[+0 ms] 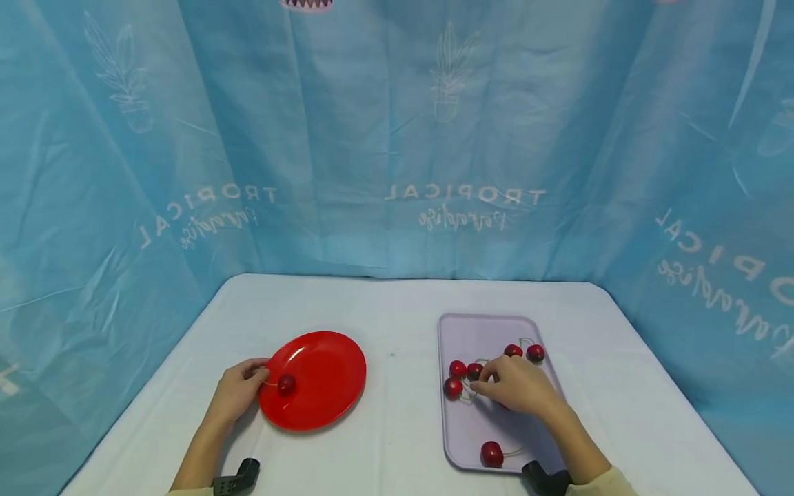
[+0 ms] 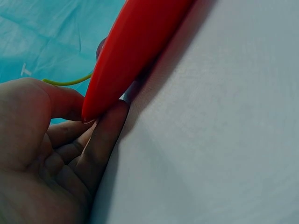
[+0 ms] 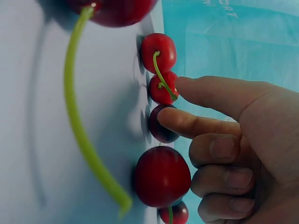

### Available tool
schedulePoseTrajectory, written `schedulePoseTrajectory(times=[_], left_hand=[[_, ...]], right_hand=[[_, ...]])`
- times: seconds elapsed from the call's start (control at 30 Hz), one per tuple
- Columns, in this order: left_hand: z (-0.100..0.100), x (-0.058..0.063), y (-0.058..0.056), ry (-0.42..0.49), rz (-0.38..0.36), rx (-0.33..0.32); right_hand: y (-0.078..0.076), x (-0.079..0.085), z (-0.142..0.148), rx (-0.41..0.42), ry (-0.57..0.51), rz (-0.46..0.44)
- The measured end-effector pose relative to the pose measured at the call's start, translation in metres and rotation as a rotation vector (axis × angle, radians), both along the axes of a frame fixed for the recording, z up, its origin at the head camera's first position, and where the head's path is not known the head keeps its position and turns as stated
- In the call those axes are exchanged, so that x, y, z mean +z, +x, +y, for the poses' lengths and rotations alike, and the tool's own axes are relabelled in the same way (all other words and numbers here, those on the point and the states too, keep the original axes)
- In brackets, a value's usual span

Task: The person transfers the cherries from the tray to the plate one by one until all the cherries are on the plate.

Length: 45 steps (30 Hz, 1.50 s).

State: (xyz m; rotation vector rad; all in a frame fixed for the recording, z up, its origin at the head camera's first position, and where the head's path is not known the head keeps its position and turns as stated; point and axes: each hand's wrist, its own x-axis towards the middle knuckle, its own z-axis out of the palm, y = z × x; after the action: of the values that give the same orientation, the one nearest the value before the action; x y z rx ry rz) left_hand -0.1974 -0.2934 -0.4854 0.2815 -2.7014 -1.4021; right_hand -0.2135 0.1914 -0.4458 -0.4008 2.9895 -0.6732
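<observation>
My left hand pinches the left rim of a red plate, thumb on top and fingers beneath it in the left wrist view. A dark red cherry lies on the plate near the thumb, its stem pointing left. Over a pale purple tray, my right hand reaches down to a group of cherries. In the right wrist view its thumb and index fingertips stand apart, right at a bright red cherry and a darker cherry; the other fingers are curled in.
Two cherries lie at the tray's right side, and a single cherry with its stem lies near its front edge. White cloth covers the table between plate and tray. A blue printed curtain closes the back and sides.
</observation>
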Motion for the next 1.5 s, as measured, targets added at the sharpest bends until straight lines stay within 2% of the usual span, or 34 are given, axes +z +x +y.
schedulePoseTrajectory(times=[0.3,0.5,0.9,1.3,1.5], left_hand=[[0.001,0.002,0.008,0.004,-0.001,0.010],[0.003,0.003,0.004,-0.007,0.010,0.007],[-0.004,-0.003,0.001,-0.007,0.009,0.004],[0.001,0.000,0.001,-0.005,0.015,-0.002],[-0.001,0.000,0.000,-0.006,0.010,-0.004]], right_hand=[[0.005,-0.004,-0.005,0.047,-0.021,0.005],[0.007,-0.004,-0.003,0.054,-0.011,0.035],[0.007,-0.001,-0.005,0.059,-0.042,0.104],[0.006,0.004,-0.005,0.042,-0.096,0.088],[0.004,0.006,-0.007,0.022,-0.135,0.157]])
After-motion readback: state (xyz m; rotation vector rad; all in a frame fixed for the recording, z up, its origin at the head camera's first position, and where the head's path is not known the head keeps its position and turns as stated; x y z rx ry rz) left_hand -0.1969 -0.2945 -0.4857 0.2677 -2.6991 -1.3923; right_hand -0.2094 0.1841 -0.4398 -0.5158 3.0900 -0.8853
